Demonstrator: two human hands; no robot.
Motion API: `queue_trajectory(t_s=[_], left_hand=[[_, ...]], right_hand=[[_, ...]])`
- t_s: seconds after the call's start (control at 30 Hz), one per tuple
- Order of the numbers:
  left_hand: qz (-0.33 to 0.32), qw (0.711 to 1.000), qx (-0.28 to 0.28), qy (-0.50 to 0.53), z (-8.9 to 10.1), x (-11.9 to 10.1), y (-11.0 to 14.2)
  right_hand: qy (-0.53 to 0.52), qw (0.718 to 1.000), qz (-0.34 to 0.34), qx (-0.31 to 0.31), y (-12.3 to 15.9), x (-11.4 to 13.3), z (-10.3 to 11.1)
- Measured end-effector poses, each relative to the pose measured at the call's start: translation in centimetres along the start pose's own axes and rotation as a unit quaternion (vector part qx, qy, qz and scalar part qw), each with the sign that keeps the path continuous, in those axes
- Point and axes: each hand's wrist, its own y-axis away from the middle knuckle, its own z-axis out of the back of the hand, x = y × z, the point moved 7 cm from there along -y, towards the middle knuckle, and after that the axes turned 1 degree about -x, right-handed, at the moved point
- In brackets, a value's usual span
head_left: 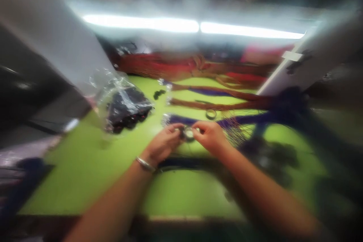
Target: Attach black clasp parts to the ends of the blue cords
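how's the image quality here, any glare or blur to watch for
Head view: the two light tubes are blown out to white; glints streak the clear plastic bag; edges and corners smear heavily; the middle, with the left hand, right hand and the ring between them, is clearer but soft.

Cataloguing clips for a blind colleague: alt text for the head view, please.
A person's left hand and right hand hold a dark ring between them above a green table. Brown and blue wire bundles lie beyond, a clear bag of dark pieces to the left.
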Motion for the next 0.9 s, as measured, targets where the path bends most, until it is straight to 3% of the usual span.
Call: queue_trajectory(t_s=[0.27,0.9], left_hand=[[0.011,1.000,0.007,-0.013,-0.2,0.4,-0.1],[0.002,0.998,0.025,-0.055,-0.5,0.3,0.1]], right_hand=[[-0.164,0.980,-0.064,0.088,-0.9,-1.4,-1.8],[-0.093,0.990,-0.063,0.084,-0.6,-1.3,-1.7]])
